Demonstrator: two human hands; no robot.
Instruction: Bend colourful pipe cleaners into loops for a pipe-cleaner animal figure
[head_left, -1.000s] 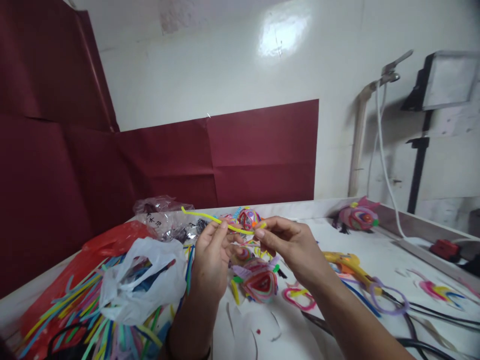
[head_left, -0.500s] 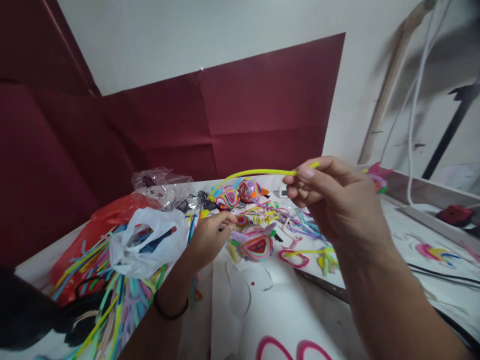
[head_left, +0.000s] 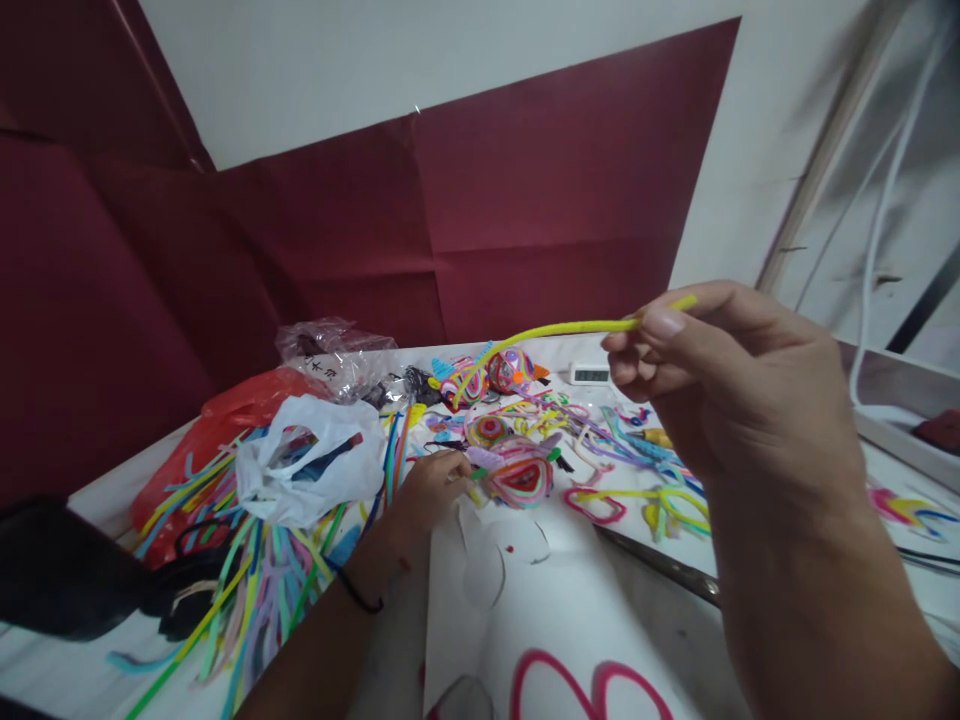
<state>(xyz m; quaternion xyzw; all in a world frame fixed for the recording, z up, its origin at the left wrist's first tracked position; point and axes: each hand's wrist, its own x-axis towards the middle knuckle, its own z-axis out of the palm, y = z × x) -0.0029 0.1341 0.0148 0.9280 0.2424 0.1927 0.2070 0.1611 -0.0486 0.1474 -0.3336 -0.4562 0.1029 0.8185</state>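
Note:
My right hand (head_left: 720,370) is raised at the right, its thumb and fingers pinching a yellow pipe cleaner (head_left: 577,327) close to one end. From there the pipe cleaner arches leftward and droops over the colourful crafts at the back. Low over the table, my left hand (head_left: 431,488) has curled fingers beside a pink and purple pipe-cleaner craft (head_left: 519,478). Whatever those fingertips hold, if anything, is hidden. Below them lies a white paper sheet (head_left: 525,590) with dark curved lines and pink loops.
On the left, many loose pipe cleaners (head_left: 262,590) spill out around a white plastic bag (head_left: 307,480) and a red bag (head_left: 225,410). Finished round crafts (head_left: 511,370) and a small digital display (head_left: 589,374) stand at the back. A dark metal strip (head_left: 660,567) lies by the paper.
My right hand has moved up and to the right in view, with the yellow pipe cleaner still pinched. My left hand sits slightly lower beside the crafts. The whole view has shifted a little.

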